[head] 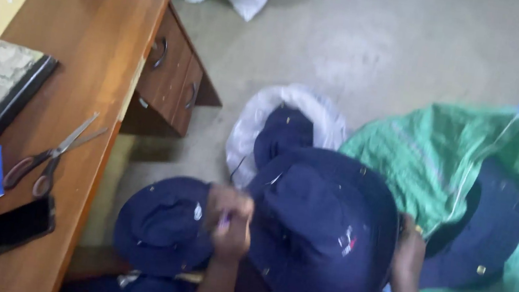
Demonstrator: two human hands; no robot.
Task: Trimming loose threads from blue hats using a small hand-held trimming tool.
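Hat workshop, sacks [461, 171] of hats, scissors [50, 156]

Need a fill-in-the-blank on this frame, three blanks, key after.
1. Both hands hold a navy ____ with a wide brim.
2. The scissors lie on the wooden ____.
3. The sack right of the right hand is ____ in colour.
Left hand grips the brim.
Missing: hat; desk; green

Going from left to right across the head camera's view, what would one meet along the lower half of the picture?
Black phone on the wooden desk → scissors → navy hat → left hand, closed on a small purple tool → large navy hat → right hand at its brim → green sack with another navy hat inside.
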